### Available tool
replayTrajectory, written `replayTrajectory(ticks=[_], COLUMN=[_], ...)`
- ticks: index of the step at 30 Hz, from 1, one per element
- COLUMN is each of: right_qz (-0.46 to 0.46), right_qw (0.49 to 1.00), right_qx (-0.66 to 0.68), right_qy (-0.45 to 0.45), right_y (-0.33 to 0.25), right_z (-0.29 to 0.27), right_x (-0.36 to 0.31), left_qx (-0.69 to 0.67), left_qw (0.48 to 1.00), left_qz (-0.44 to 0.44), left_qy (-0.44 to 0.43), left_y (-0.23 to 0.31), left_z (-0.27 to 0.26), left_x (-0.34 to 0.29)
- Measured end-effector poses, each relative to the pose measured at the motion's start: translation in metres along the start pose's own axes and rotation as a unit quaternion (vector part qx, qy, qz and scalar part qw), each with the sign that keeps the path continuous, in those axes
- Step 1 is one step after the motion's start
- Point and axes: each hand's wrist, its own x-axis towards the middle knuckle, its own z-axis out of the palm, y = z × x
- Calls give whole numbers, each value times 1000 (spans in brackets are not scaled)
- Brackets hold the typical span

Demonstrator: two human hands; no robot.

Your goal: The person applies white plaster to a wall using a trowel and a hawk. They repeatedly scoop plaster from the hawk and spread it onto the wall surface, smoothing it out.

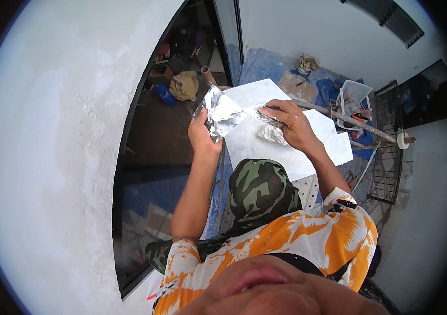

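A plate point(217, 127) of white paste point(222, 110)

The left grip point(204, 137) is tight around the plate. The right grip point(295, 124) holds a blade point(260, 116), its end close to the plate's corner. A lump point(272, 135) sits near the blade on a white board point(297, 163). To do this well, I think, keep the plate level and slide the blade flat. A pale wall point(50, 157) is at left, a blue sheet point(260, 62) behind the board, a tub point(358, 90) at right.

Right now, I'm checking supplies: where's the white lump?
In the head view, the white lump lies right of centre on a white board, by the right hand.
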Motion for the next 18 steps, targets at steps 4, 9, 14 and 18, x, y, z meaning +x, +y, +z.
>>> replayTrajectory(ticks=[4,9,14,18], right_qz=[200,-94,-36,274], right_qw=[840,919,975,896], right_qx=[490,351,212,349], right_qy=[123,156,49,4], right_y=[-1,-23,-4,8], right_z=[4,25,13,8], right_x=[8,15,6,-2], left_qx=[-49,-35,-49,-63], left_qw=[999,999,995,991], left_qz=[-5,-22,21,60], left_qy=[3,0,-81,-98], left_y=[-2,-23,-17,1], left_z=[3,12,13,15], left_x=[-3,-1,-8,-9])
